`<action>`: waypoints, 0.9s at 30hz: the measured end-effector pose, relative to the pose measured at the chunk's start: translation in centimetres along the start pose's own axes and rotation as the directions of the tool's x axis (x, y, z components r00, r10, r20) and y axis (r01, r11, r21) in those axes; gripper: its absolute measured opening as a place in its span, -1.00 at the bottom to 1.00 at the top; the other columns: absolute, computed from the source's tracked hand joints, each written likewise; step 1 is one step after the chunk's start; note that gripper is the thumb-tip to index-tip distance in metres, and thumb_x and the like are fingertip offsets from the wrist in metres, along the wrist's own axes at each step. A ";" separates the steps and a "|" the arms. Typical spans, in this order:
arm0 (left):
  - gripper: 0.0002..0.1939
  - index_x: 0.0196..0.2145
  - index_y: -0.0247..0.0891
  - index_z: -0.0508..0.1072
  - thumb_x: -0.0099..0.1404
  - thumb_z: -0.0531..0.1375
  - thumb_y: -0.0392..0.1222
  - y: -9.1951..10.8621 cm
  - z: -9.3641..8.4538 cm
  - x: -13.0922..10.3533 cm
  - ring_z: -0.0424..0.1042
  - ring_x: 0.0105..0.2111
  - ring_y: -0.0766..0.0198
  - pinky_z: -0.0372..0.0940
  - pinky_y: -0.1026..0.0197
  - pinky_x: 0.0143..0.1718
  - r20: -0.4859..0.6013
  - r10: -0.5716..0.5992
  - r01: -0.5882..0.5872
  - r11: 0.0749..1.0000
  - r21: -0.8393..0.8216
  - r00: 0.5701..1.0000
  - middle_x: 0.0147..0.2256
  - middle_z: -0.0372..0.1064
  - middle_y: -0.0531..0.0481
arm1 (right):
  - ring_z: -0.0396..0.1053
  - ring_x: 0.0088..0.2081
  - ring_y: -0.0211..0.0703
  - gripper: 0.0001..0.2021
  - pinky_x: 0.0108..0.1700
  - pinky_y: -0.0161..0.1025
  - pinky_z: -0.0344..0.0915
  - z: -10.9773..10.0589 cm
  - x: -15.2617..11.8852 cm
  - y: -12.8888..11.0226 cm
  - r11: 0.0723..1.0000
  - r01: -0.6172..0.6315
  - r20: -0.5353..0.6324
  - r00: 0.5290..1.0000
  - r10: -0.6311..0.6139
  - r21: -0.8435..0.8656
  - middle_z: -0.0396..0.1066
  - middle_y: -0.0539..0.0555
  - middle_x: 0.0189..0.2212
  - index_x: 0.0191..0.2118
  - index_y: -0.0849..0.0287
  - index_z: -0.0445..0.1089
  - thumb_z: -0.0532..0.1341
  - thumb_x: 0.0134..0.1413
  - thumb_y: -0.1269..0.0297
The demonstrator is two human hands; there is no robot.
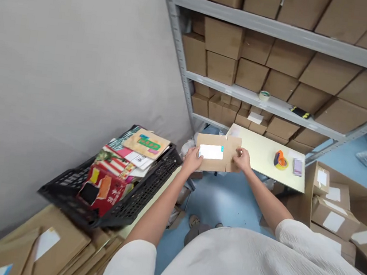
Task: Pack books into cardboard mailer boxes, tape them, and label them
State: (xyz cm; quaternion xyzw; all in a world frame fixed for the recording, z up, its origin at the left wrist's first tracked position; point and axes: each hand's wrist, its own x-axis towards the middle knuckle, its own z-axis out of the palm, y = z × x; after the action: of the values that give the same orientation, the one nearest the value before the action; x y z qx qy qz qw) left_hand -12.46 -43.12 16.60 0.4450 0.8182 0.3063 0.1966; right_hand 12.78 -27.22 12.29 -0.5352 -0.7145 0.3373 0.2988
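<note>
So I've got this flat cardboard piece between my hands, left hand clamped on its left edge by the white label, right hand pinching the right end. Fingers underneath are hidden, label's unreadable.

Storage room, with the grey metal shelving unit as landmark. Brown cartons (closed, in close rows) fill its tiers. Left of the unit, a plain pale grey wall rises. Below the lowest visible tiers, a narrow pale-yellow table stands close to the unit. The floor is light blue and smooth, extending beyond the unit's right upright; a soft whitish sheen (reflected light) lies on it, below the unit. Illumination appears even on the wall; no lamp is visible.
</note>
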 end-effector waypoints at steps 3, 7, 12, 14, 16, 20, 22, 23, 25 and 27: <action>-0.37 0.35 -0.15 0.43 0.33 0.24 -0.16 1.6 3.8 3.1 0.30 0.37 -0.14 0.19 -0.14 0.40 0.085 0.067 -0.065 0.997 -0.027 0.994 0.35 0.33 -0.26 | 0.42 0.15 0.08 -0.54 0.27 0.11 0.38 -2.2 1.2 3.5 0.997 -0.079 -0.054 0.996 0.078 -0.014 0.43 0.11 0.10 0.00 0.03 0.46 0.28 -0.13 0.33; -0.42 0.28 -0.15 0.48 0.31 0.25 -0.16 3.4 8.3 7.8 0.36 0.32 -0.11 0.24 -0.10 0.35 0.180 0.111 -0.099 0.992 -0.072 0.977 0.29 0.41 -0.25 | 0.42 0.16 0.10 -0.52 0.27 0.13 0.37 -4.5 3.3 6.9 0.985 -0.164 -0.088 0.983 0.160 -0.049 0.45 0.13 0.11 0.01 0.04 0.47 0.27 -0.15 0.34; -0.48 0.17 -0.17 0.53 0.23 0.29 -0.16 5.3 13.2 14.4 0.47 0.16 -0.01 0.32 -0.02 0.25 0.256 0.153 -0.104 0.976 -0.194 0.954 0.10 0.53 -0.17 | 0.44 0.13 0.08 -0.54 0.25 0.10 0.39 -6.1 7.0 9.6 0.956 -0.277 -0.134 0.955 0.264 -0.091 0.47 0.14 0.08 -0.01 0.08 0.46 0.26 -0.14 0.33; -0.51 0.12 -0.19 0.55 0.22 0.30 -0.16 6.1 14.8 17.0 0.52 0.08 0.01 0.36 0.00 0.21 0.293 0.169 -0.100 0.966 -0.237 0.941 0.04 0.56 -0.16 | 0.45 0.10 0.04 -0.58 0.23 0.07 0.39 -6.3 8.5 10.3 0.948 -0.310 -0.171 0.940 0.294 -0.073 0.49 0.11 0.04 -0.04 0.07 0.46 0.26 -0.12 0.32; -0.53 0.09 -0.20 0.56 0.21 0.31 -0.16 6.8 16.2 19.5 0.55 0.03 0.03 0.39 0.01 0.18 0.336 0.186 -0.096 0.959 -0.268 0.923 0.01 0.57 -0.16 | 0.45 0.06 0.01 -0.64 0.21 0.04 0.39 -6.3 9.7 10.9 0.937 -0.347 -0.213 0.919 0.331 -0.044 0.49 0.09 0.01 -0.07 0.06 0.44 0.27 -0.08 0.29; -0.61 0.01 -0.23 0.52 0.21 0.33 -0.21 8.6 18.8 23.5 0.58 -0.01 0.06 0.43 0.02 0.15 0.418 0.209 -0.081 0.949 -0.303 0.884 0.02 0.57 -0.19 | 0.44 0.00 -0.04 -0.68 0.18 0.01 0.40 -6.5 11.7 12.0 0.912 -0.409 -0.273 0.874 0.402 0.032 0.50 0.05 -0.04 -0.09 0.05 0.39 0.30 -0.01 0.16; -0.61 0.04 -0.25 0.47 0.24 0.32 -0.24 9.6 20.1 25.0 0.59 -0.04 0.09 0.44 0.05 0.11 0.441 0.171 -0.038 0.955 -0.294 0.881 0.01 0.56 -0.22 | 0.44 -0.01 -0.05 -0.66 0.17 0.00 0.41 -6.8 12.6 12.7 0.905 -0.418 -0.290 0.859 0.421 0.079 0.49 0.04 -0.04 -0.09 0.05 0.37 0.31 -0.01 0.12; -0.59 0.07 -0.26 0.44 0.27 0.31 -0.23 10.1 20.7 25.5 0.59 -0.06 0.10 0.45 0.06 0.09 0.450 0.137 -0.006 0.960 -0.280 0.882 -0.01 0.56 -0.22 | 0.44 -0.01 -0.05 -0.64 0.17 0.00 0.42 -6.9 13.2 13.1 0.901 -0.421 -0.296 0.852 0.432 0.104 0.49 0.05 -0.03 -0.08 0.05 0.36 0.32 -0.02 0.11; -0.53 0.16 -0.25 0.37 0.33 0.29 -0.17 11.0 21.9 26.5 0.60 -0.09 0.11 0.45 0.06 0.06 0.457 0.064 0.059 0.966 -0.250 0.887 -0.06 0.56 -0.19 | 0.45 0.00 -0.04 -0.58 0.16 0.00 0.44 -7.3 14.2 14.1 0.893 -0.419 -0.297 0.843 0.449 0.162 0.47 0.09 0.01 -0.03 0.07 0.33 0.32 -0.05 0.14; -0.49 0.21 -0.23 0.33 0.36 0.28 -0.11 11.9 22.9 27.4 0.60 -0.09 0.10 0.44 0.05 0.05 0.459 0.027 0.095 0.966 -0.241 0.888 -0.10 0.56 -0.15 | 0.47 0.03 -0.03 -0.49 0.15 0.02 0.46 -7.7 15.5 15.1 0.888 -0.401 -0.272 0.849 0.453 0.227 0.45 0.13 0.06 0.06 0.07 0.31 0.31 -0.09 0.19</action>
State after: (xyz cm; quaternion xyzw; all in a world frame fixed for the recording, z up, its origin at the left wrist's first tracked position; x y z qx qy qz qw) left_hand -6.06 -7.47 6.46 0.4609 0.7097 0.2927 0.4452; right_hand 23.49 -8.02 5.81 -0.7017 -0.4901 0.3618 0.3694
